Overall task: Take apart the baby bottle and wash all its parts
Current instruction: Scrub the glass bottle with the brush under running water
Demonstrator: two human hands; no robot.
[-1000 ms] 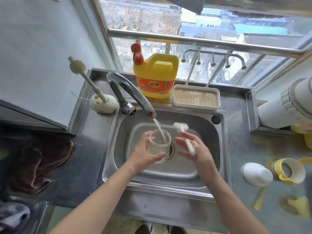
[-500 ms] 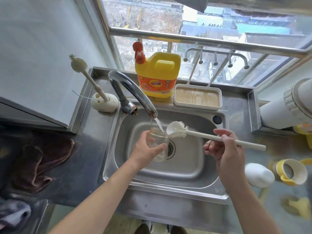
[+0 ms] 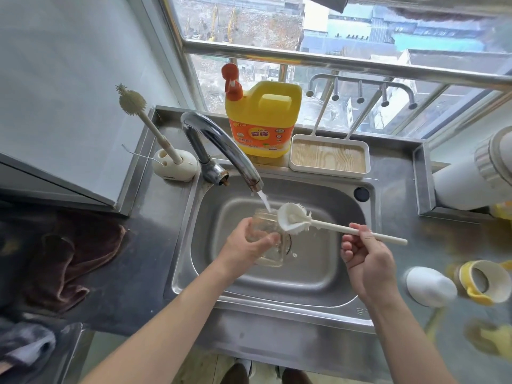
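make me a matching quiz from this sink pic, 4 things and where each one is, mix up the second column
Things:
1. bottle
2. brush
3. jug
4. cloth

Places:
A. on the counter left of the sink
B. in the right hand
C. on the ledge behind the sink
D. in the left hand, under the running tap

Pairs: 1-D, 2-B, 3-C, 4-A

A steel sink [image 3: 304, 281] was set in the counter. A yellow detergent jug [image 3: 266, 120] stood behind the sink's back rim, with a wood-lined tray [image 3: 329, 157] just beside it. The tap [image 3: 221, 145] rose at the sink's back-left corner, water running. A brown cloth [image 3: 69, 256] lay crumpled left of the sink.
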